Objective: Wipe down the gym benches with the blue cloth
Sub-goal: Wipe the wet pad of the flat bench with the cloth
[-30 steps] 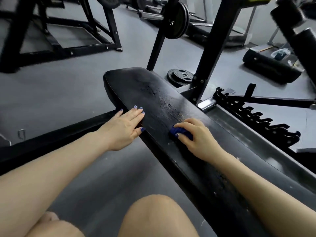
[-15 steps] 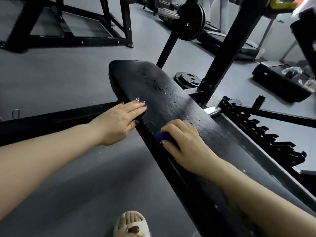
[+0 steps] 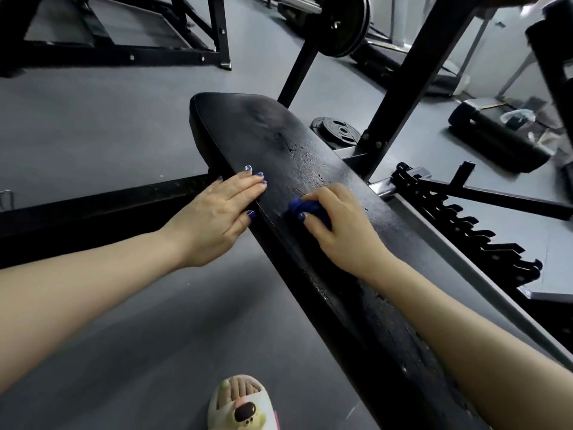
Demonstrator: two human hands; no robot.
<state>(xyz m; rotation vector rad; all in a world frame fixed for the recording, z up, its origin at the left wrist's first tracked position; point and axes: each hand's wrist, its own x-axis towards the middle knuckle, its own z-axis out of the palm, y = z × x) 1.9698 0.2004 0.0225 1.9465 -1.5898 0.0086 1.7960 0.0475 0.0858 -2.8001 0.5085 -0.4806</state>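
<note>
The right hand (image 3: 344,231) pinches the balled blue cloth (image 3: 305,209) on the counter (image 3: 248,125), mid-pad. The left hand (image 3: 217,217) rests spread on its edge. Cracked, flaking vinyl could snag the cloth; a small wad risks missed strips.

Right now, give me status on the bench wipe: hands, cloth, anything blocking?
Right hand grips blue cloth on bench pad. Left hand flat on pad's near edge, fingers straight. Far end of pad unobstructed.
</note>
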